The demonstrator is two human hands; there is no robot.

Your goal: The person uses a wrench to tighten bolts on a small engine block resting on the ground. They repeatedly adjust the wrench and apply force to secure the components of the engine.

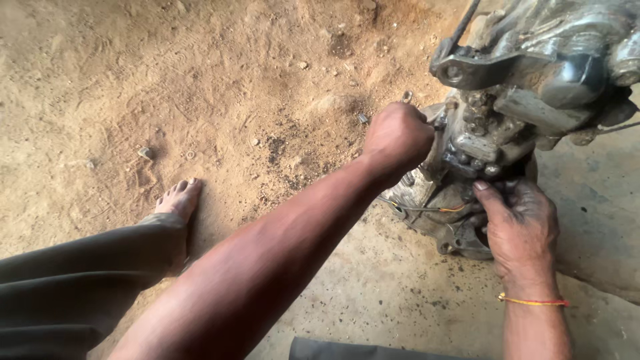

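A greasy grey metal engine block (533,100) stands on the ground at the upper right. My left hand (397,137) reaches across to its left side, fist closed around a metal tool (435,157) that is pressed against the casing; most of the tool is hidden. My right hand (520,227), with an orange thread on the wrist, grips the round lower casing (460,243), fingers curled onto it and the thumb pointing up. A thin wire with an orange end (453,209) runs across the casing between the two hands.
Sandy dirt ground (200,87) fills the left and top. Small loose bolts (363,119) lie on it near the engine. My bare foot (179,200) and dark trouser leg (80,280) are at the lower left. A rough concrete patch (400,287) lies under the engine.
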